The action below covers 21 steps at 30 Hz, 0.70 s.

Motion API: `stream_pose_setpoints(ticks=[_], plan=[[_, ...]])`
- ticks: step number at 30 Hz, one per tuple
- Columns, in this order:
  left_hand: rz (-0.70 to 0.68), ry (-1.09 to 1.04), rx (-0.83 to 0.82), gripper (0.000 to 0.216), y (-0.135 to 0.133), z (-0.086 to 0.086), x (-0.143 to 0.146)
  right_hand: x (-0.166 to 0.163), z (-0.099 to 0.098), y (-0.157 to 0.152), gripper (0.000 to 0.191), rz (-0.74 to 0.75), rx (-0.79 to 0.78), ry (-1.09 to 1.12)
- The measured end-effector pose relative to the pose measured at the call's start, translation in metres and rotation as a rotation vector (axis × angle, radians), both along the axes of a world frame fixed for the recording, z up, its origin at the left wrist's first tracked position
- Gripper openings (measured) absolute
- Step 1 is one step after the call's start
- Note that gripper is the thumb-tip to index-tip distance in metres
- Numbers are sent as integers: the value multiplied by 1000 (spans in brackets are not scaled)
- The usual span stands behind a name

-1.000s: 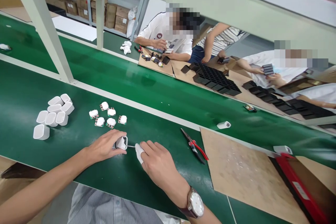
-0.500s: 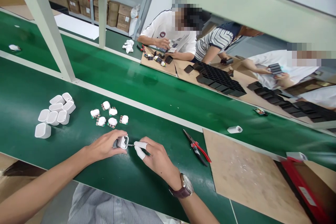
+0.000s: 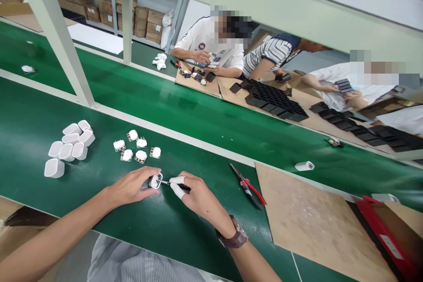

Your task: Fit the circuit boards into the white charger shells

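Note:
My left hand [image 3: 135, 185] is closed round a small white plastic housing [image 3: 153, 180], its open end turned toward my right hand. My right hand [image 3: 194, 191], with white finger cots on two digits, pinches a slim tool [image 3: 165, 182] with a shiny metal tip and a dark handle. The tip reaches into the housing's opening; what it touches inside is too small to tell. Beyond my left hand lie several small circuit boards [image 3: 141, 155] topped with white pieces. Farther left stands a cluster of similar white housings [image 3: 67, 152].
Red-handled pliers [image 3: 246, 185] lie right of my hands, beside a brown board [image 3: 307, 216]. A red-edged box [image 3: 383, 233] stands far right. Behind a pale rail, a green conveyor belt [image 3: 198, 116] carries a white housing [image 3: 304, 166]. Co-workers sit across it near black trays [image 3: 274, 99].
The housing in my left hand has tilted a little, its opening turned more upward, and more of the tool's dark handle shows. Items on the belt have moved right.

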<state>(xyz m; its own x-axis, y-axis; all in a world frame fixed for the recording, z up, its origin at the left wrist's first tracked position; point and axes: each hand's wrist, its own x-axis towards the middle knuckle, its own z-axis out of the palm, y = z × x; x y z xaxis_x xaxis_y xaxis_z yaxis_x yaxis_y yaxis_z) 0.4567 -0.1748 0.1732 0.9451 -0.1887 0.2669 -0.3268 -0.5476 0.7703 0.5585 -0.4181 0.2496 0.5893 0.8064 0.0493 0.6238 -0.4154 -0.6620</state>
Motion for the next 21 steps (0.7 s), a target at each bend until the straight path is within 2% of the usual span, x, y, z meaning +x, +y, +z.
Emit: stream_pose_setpoints(ticks=[3,7,9,11,13,16,19,21], plan=[[-10,-58,45,51,0,-1,0,-3,5,6,24,10,-39,-61],[-38,-239,99,28,-1,-1,2,-8,16,11,27,20,-110,-138],[-35,-300,91,22,-1,-1,3,-5,21,4,27,19,-139,-128],[-22,-276,72,21,-2,-2,2,3,20,-11,24,-20,-128,-106],[5,-174,48,27,-2,-1,1,15,10,-32,21,-129,-92,-141],[40,-52,13,38,-1,0,0,32,-21,-65,26,-330,-103,-360],[7,-137,78,28,0,1,1,37,-52,-84,33,-404,-131,-487],[-11,-238,145,18,0,3,2,34,-62,-85,33,-430,-130,-521]])
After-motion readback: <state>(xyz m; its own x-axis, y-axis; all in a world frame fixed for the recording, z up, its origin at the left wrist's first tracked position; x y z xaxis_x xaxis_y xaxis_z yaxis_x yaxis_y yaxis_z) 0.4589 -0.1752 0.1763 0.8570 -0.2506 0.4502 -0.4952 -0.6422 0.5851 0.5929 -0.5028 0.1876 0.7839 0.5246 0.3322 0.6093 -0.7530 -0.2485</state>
